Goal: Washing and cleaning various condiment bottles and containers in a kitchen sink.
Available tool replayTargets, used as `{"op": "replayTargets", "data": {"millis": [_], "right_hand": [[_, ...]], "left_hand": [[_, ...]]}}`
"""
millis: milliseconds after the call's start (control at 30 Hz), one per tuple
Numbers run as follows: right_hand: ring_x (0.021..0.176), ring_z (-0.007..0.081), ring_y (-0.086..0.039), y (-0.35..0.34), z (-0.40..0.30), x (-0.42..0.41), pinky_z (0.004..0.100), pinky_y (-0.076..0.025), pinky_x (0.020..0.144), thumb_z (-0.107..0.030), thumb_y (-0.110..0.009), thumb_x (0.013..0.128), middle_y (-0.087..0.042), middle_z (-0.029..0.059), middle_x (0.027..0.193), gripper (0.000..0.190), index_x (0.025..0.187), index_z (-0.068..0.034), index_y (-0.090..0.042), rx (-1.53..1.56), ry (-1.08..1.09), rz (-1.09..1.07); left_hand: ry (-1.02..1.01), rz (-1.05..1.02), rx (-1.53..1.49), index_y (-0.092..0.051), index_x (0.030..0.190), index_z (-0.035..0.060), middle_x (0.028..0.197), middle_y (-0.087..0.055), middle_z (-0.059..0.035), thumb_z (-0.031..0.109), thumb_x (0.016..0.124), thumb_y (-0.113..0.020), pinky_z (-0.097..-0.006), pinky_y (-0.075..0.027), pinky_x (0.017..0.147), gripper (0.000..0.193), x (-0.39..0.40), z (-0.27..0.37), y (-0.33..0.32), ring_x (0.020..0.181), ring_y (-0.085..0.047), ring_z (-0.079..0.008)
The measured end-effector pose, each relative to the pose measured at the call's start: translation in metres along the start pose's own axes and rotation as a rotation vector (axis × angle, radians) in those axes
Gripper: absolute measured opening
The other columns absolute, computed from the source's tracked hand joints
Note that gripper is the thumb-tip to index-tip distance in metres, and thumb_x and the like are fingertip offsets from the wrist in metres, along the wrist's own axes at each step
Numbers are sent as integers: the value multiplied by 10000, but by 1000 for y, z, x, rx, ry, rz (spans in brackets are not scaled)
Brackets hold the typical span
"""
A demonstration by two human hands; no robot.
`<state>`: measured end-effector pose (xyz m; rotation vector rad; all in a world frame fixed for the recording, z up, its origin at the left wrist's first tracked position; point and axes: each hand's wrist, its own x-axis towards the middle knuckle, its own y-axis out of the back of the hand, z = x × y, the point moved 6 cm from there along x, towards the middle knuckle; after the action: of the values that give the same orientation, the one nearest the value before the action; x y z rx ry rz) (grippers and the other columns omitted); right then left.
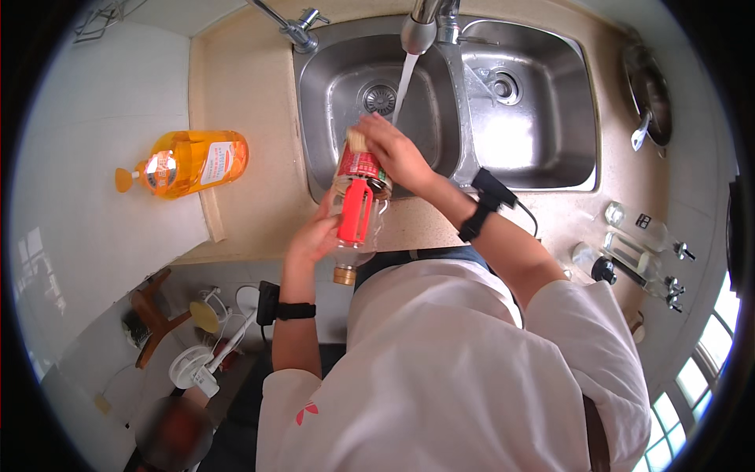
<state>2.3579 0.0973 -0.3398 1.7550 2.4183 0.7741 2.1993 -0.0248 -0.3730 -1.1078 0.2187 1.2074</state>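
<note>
My left hand (315, 233) grips the side of a large clear plastic bottle (360, 248) with a red handle, a red label and a gold-coloured cap. The bottle is tilted, its capped end towards my body and its other end over the near edge of the left sink basin (330, 141). Against that far end my right hand (392, 147) presses a pale yellow sponge (357, 140). Just beyond my right hand, water (405, 85) runs from the faucet (419, 36) into the left basin.
An orange dish-soap bottle (200, 162) is on the left. The right basin (545, 130) adjoins the left one. A pan (652, 97) is at the far right, with several glass bottles (640, 224) nearer me. A small tap (302, 35) stands behind the left basin.
</note>
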Motion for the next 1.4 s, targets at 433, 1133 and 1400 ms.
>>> {"op": "replayTargets", "data": {"millis": [433, 1133, 1400], "right_hand": [[913, 263, -531, 7, -49, -55, 368, -424, 763, -58, -686, 683, -576, 49, 896, 178, 860, -60, -670, -23, -47, -16], [937, 283, -503, -23, -82, -69, 382, -408, 842, -119, -650, 725, -526, 95, 940, 56, 772, -101, -673, -20, 120, -506], [934, 256, -523, 20, -69, -52, 354, -443, 806, -79, -642, 738, -510, 97, 946, 241, 975, -116, -662, 136, 139, -540]], "left_hand": [[61, 43, -248, -180, 1412, 182, 1284, -450, -118, 374, 898, -528, -459, -511, 832, 650, 5, -11, -31, 1103, -533, -277], [-88, 264, 526, 57, 1439, 60, 1346, -365, -149, 201, 875, -569, -329, -423, 927, 854, -16, 26, -42, 1181, -438, -215], [-352, 536, 686, -297, 1321, 40, 1151, -528, -154, 18, 807, -459, -342, -460, 826, 539, -5, 24, -21, 994, -561, -218]]}}
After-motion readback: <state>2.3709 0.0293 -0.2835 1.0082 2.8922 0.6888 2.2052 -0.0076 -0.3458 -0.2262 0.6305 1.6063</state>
